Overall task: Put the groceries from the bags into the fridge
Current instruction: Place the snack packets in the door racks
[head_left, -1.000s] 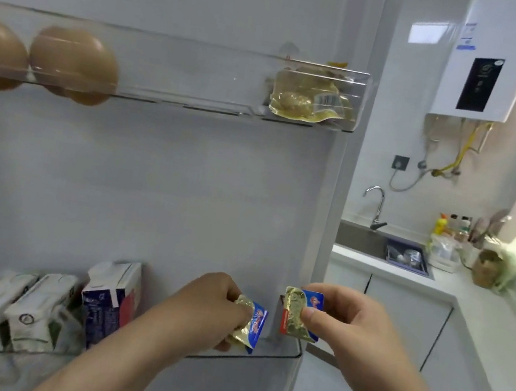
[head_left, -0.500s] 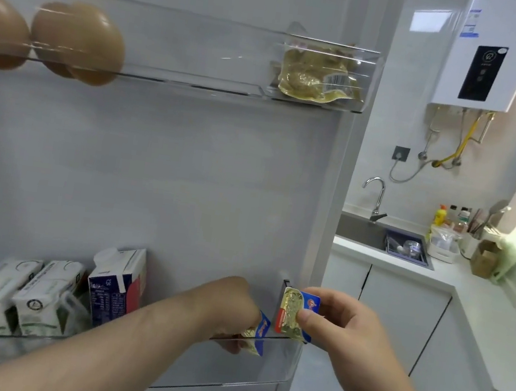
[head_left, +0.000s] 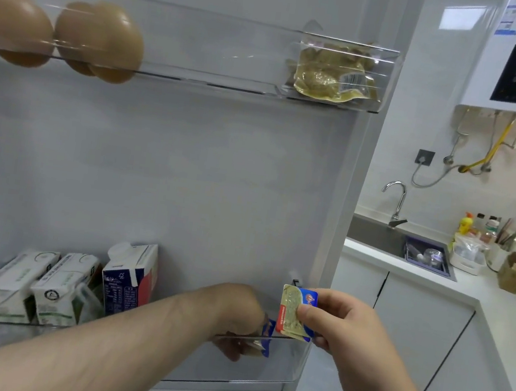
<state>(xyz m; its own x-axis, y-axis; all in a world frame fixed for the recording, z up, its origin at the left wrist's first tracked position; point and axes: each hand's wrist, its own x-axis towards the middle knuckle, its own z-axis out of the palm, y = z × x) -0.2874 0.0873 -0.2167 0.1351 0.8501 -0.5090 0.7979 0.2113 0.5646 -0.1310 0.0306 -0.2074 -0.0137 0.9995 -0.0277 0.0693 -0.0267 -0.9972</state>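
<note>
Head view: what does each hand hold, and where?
Left hand pinches the lower packet, left side; right hand pinches the upper packet, right edge.

We count three eggs (head_left: 12, 25) (head_left: 74, 33) (head_left: 119, 43), three cartons (head_left: 17, 284) (head_left: 63, 287) (head_left: 130, 277), two foil packets (head_left: 292, 309) (head_left: 266, 337), and one vacuum pouch (head_left: 326, 75).

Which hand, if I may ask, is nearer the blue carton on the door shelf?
Left. The left hand is inside the shelf right of the blue carton; the right hand is farther right.

Wall-mounted white water heater (head_left: 513, 65); grey wall socket (head_left: 425, 157); chrome tap (head_left: 395, 201) over steel sink (head_left: 374, 233); yellow bottle (head_left: 464, 224) and brown cardboard box (head_left: 512, 275) on white counter (head_left: 505, 316)
</note>
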